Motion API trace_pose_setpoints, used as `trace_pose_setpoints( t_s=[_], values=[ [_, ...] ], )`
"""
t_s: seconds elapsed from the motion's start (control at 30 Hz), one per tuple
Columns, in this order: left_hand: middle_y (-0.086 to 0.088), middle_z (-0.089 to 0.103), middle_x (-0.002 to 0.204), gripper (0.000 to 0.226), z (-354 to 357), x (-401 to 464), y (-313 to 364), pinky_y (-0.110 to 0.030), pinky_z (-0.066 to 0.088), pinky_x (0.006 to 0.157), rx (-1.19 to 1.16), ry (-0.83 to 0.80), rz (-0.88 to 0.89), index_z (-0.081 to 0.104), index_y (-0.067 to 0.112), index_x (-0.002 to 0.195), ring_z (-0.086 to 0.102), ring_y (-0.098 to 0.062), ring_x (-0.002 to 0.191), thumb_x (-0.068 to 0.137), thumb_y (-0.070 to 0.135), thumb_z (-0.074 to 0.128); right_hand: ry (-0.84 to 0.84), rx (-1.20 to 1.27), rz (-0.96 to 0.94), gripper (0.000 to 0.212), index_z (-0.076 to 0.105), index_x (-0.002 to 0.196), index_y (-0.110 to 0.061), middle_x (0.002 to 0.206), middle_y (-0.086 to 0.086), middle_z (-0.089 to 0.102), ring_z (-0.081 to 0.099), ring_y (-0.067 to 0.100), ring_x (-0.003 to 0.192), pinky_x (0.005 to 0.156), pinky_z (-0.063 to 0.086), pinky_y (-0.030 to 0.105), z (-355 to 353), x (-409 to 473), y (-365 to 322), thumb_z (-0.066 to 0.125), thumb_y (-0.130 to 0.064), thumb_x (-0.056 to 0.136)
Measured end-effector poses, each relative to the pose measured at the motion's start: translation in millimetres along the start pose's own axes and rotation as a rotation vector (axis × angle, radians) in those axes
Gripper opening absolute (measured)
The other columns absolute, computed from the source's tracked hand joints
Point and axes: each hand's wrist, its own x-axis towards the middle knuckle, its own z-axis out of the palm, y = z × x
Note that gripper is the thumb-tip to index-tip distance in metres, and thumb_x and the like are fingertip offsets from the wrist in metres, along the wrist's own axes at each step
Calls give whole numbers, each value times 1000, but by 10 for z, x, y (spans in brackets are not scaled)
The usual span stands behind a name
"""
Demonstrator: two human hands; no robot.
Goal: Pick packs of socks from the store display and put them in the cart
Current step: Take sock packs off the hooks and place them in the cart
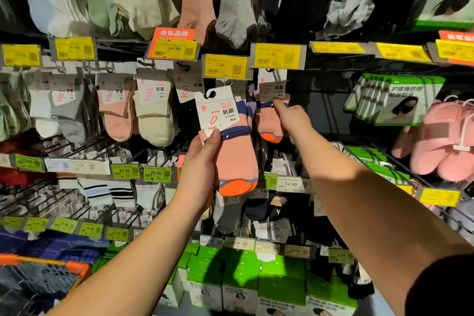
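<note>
Nearest the camera, at the lower left corner, the orange rim of the cart (46,265) is visible, well apart from both hands. Green boxes (241,277) stand along the bottom shelf between the two forearms.

The left hand (198,174) is closed around a sock pack (230,146): thumb on the front face at the lower edge of the white label card, remaining digits behind the pack. The pack is pink with navy bands and an orange toe, held free of the display and tilted slightly, hook end upward.

The right hand (292,120) is raised further toward the display. Its fingertips (278,104) pinch the top edge of a second matching pack (269,123), which hangs on its peg just beside the held pack.

Directly above both packs, a yellow price tag (278,56) reads 7.99. Further rows of hanging socks (154,108) fill the display to the left.
</note>
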Motion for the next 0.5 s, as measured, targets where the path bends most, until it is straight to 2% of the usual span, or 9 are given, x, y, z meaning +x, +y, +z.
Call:
trace_pose_setpoints(
  t_s=[0.13, 0.2, 0.27, 0.37, 0.43, 0.5],
  values=[
    [5, 78, 99, 19, 1, 1, 6, -26, 59, 65, 3, 1, -9, 60, 21, 120, 74, -11, 85, 104, 22, 51, -44, -10, 31, 88, 59, 127, -4, 116, 12, 68, 65, 29, 103, 71, 46, 31, -26, 41, 34, 61, -72, 73],
    [6, 78, 98, 19, -4, 1, 6, -26, 59, 65, 2, 1, -11, 60, 21, 120, 74, -11, 85, 104, 22, 51, -48, 1, 40, 91, 57, 128, -2, 114, 11, 68, 65, 27, 103, 64, 43, 30, -64, 15, 37, 62, -74, 72],
    [7, 78, 96, 18, -4, 0, 10, -25, 59, 64, -5, -2, -14, 60, 21, 119, 75, -10, 84, 104, 22, 51, -39, -3, 32, 79, 54, 125, -3, 110, 7, 61, 59, 21, 103, 66, 40, 30, -119, -84, 22, 63, -68, 82],
    [7, 78, 95, 17, -15, 0, 14, -25, 58, 62, -17, -12, -22, 60, 21, 118, 75, -10, 83, 104, 21, 51, 18, 56, 13, 67, 47, 132, -7, 116, 6, 52, 50, 19, 105, 83, 37, 28, -181, -291, 84, 65, -56, 90],
    [6, 78, 95, 17, -37, 4, 1, -25, 58, 61, -22, -6, -23, 61, 20, 117, 74, -10, 82, 104, 20, 50, 47, 99, -13, 59, 50, 128, -9, 114, 4, 55, 52, 19, 102, 82, 38, 30, -220, -523, 130, 66, -51, 91],
    [5, 78, 98, 17, -58, 3, -9, -25, 58, 62, -28, -3, -25, 61, 20, 117, 74, -10, 84, 104, 19, 50, -9, 152, -38, 38, 57, 115, -10, 99, 1, 57, 53, 15, 90, 77, 40, 31, -226, -789, 174, 61, -42, 96]
  ],
)
